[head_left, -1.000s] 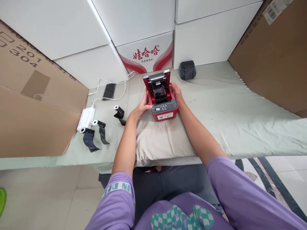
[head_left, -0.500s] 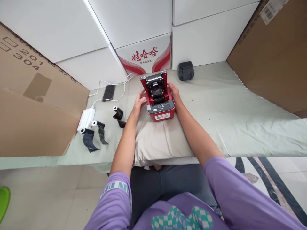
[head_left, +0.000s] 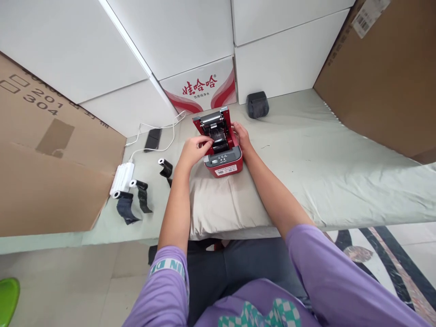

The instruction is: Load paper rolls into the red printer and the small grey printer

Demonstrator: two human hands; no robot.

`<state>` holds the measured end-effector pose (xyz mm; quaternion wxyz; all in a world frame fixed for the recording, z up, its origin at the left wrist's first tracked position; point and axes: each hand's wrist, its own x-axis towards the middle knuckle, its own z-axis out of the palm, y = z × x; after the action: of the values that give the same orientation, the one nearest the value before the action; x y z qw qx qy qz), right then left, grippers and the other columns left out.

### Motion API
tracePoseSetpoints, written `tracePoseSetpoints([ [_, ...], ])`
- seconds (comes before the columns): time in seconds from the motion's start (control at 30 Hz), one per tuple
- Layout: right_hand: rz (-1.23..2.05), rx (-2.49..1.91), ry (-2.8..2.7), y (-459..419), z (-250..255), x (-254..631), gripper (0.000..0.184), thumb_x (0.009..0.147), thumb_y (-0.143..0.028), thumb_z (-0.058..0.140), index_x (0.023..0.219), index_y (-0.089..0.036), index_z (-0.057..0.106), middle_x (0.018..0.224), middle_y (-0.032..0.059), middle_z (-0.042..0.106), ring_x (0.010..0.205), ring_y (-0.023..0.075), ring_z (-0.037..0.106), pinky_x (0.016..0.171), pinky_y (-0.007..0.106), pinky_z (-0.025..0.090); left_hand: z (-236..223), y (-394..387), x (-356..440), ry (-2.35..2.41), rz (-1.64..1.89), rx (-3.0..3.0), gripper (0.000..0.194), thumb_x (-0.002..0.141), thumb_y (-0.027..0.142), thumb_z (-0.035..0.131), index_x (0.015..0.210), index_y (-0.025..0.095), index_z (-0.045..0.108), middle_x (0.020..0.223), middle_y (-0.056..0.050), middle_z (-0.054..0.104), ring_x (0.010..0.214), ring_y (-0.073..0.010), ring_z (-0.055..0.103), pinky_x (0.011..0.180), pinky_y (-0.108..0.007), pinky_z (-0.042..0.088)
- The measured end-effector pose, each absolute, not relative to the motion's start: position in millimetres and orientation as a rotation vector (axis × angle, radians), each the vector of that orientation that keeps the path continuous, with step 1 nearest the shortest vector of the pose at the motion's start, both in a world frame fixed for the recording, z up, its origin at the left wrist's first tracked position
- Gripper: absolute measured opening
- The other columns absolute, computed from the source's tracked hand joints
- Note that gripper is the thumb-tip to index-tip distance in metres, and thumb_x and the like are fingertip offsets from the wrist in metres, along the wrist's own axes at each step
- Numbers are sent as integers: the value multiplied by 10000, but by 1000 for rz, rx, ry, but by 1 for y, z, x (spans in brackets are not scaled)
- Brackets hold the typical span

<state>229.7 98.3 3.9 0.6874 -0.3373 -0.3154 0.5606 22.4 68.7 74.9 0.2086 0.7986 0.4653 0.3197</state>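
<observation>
A small red label printer [head_left: 223,163] with a grey button panel stands on a beige cushion [head_left: 221,204], its lid open and a black ribbon roll [head_left: 220,141] showing inside. My left hand [head_left: 194,147] reaches over the printer's left wall, fingertips curled onto the black roll. My right hand [head_left: 240,135] rests against the printer's right side, fingers bent around its wall.
Three small black ribbon rolls [head_left: 134,200] lie left of the cushion by a white power strip [head_left: 121,177] with a cable and a black phone [head_left: 153,138]. A dark block [head_left: 257,104] sits at the back. White boxes and brown cardboard walls enclose the pale green cloth [head_left: 340,172].
My left hand moved from the printer's left side up and into the open compartment, onto the black roll. My right hand stays on the right side. The view shifted slightly.
</observation>
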Motion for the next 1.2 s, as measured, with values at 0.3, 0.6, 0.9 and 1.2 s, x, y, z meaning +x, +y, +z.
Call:
tracePoseSetpoints([
  [0.3,1262,-732,-681,95,7,228,570,727,-767,815,876,-240,655,886,9,751,929,198,741,796,325,634,98,57,28,969,823,2048,409,870,454,575,543,221,495,574,-34,567,572,-164,487,627,-336,446],
  [0.6,1274,-746,-660,100,4,229,506,746,-709,826,854,-240,669,855,-4,752,824,167,729,717,285,618,97,80,32,1214,616,2345,223,821,339,638,641,209,632,538,17,505,565,-150,451,597,-296,365],
  [0.9,1266,-742,-675,105,-2,228,520,738,-724,828,868,-246,671,849,-3,747,836,189,740,740,324,635,109,92,50,1184,317,2539,150,690,105,714,743,224,789,650,-67,645,926,-358,692,916,-457,487],
  [1.2,1303,-738,-622,108,-2,229,660,732,-857,741,921,-227,690,820,22,760,845,208,760,726,321,629,108,96,69,1201,22,2600,120,753,261,735,843,221,803,807,-107,762,880,-350,719,894,-412,517],
])
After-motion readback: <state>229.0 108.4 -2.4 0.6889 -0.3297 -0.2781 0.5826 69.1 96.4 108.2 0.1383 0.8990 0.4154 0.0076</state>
